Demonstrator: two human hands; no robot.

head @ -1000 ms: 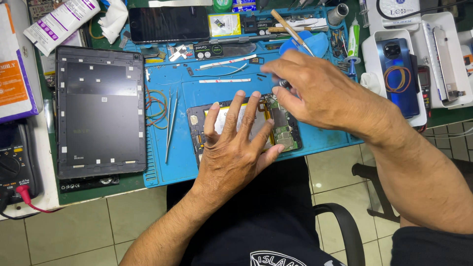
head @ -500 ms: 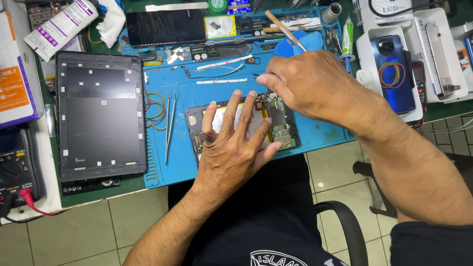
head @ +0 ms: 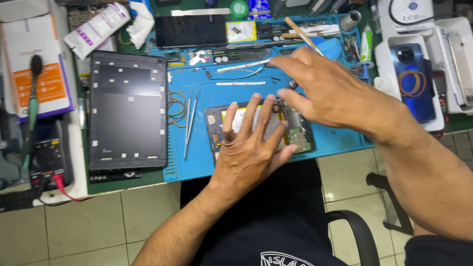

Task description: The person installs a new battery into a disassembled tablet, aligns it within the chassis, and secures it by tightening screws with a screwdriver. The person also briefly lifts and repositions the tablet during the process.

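Observation:
An opened tablet (head: pixel 300 134) with its green circuit board and pale battery exposed lies on a blue work mat (head: pixel 231 93). My left hand (head: pixel 251 148) rests flat on it, fingers spread over the battery. My right hand (head: pixel 325 91) hovers over the tablet's top right corner, gripping a thin wooden-handled tool (head: pixel 301 33) whose dark tip points down at the board.
A dark tablet back cover (head: pixel 127 111) lies left of the mat; tweezers (head: pixel 189 123) lie on the mat beside it. A black phone screen (head: pixel 191 30), tubes and small parts crowd the back. A blue phone (head: pixel 413 79) sits in a white box at right. A multimeter (head: pixel 44 157) at left.
My right hand has shifted slightly with the tool over the tablet's upper right corner. My left hand stays pressed on the tablet.

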